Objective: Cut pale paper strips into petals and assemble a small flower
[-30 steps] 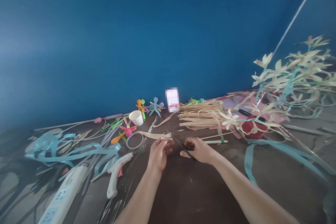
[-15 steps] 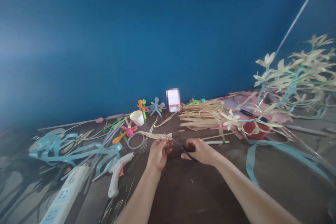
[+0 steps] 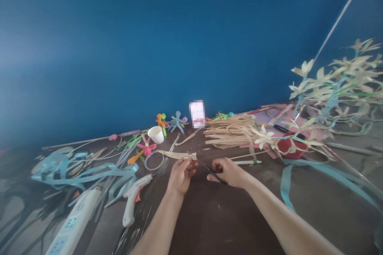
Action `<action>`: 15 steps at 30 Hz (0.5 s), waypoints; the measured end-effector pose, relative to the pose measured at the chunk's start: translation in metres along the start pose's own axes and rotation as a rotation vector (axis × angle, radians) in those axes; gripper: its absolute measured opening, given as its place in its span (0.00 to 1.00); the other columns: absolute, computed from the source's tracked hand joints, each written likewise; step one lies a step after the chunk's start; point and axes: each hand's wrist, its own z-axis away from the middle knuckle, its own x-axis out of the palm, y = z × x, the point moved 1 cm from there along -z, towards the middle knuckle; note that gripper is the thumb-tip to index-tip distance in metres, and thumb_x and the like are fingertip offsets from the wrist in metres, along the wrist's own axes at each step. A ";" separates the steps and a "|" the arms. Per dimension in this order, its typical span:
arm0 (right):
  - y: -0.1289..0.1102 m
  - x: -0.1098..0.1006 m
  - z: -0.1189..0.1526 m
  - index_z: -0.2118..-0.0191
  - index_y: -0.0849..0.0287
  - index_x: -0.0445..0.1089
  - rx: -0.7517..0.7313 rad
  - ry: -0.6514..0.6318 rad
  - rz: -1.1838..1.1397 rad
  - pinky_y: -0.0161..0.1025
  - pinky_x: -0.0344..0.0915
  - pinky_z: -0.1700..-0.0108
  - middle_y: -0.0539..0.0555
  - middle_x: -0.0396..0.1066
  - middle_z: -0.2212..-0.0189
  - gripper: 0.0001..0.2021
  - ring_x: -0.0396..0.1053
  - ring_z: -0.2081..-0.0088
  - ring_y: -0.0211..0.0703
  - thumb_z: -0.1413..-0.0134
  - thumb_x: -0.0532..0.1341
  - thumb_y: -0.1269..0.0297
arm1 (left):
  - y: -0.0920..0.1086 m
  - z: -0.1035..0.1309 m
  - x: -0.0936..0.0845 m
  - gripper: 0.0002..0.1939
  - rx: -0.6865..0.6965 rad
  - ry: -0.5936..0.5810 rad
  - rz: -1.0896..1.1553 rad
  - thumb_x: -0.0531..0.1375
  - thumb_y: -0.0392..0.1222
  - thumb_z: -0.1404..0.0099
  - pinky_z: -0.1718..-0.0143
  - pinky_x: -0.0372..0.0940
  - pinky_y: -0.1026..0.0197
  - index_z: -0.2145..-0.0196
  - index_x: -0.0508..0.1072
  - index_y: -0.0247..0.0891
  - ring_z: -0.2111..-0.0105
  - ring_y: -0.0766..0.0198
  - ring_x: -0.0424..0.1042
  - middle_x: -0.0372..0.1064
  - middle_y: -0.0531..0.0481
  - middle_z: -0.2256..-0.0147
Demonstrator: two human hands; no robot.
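In the middle of the head view, my left hand [image 3: 181, 175] pinches a pale strip of dried husk [image 3: 176, 154] that sticks out past the fingertips to the left and right. My right hand [image 3: 229, 172] is closed around the black handles of a pair of scissors [image 3: 211, 169]. The blades point up and left, and their tip lies at the right end of the husk strip. Whether the blades touch the strip I cannot tell. A pile of similar tan strips [image 3: 230, 132] lies behind my right hand.
On the left are a white glue gun [image 3: 133, 199], a power strip [image 3: 73, 223], blue ribbon [image 3: 98, 173], a tape roll [image 3: 154, 161] and a paper cup [image 3: 156, 134]. Pale husk flowers [image 3: 338, 83] and a red object [image 3: 291, 147] stand right. A blue wall [image 3: 179, 48] closes the back.
Almost nothing differs. The scissors' handles have shifted very slightly to the right with my right hand; my left hand keeps its pinch on the strip.
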 end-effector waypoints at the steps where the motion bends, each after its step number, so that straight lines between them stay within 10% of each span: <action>1: 0.000 0.000 0.000 0.80 0.61 0.61 0.008 -0.010 -0.015 0.28 0.46 0.82 0.44 0.58 0.86 0.16 0.52 0.82 0.30 0.66 0.62 0.53 | 0.000 0.000 0.000 0.09 -0.002 0.005 -0.002 0.62 0.39 0.53 0.81 0.60 0.72 0.73 0.68 0.34 0.74 0.69 0.70 0.69 0.51 0.75; 15: -0.005 0.001 0.002 0.80 0.60 0.59 0.031 -0.068 -0.107 0.28 0.48 0.83 0.45 0.61 0.88 0.16 0.56 0.84 0.31 0.63 0.61 0.53 | -0.002 -0.002 -0.002 0.07 -0.013 -0.007 0.016 0.61 0.38 0.50 0.80 0.60 0.73 0.72 0.68 0.34 0.73 0.69 0.70 0.70 0.50 0.73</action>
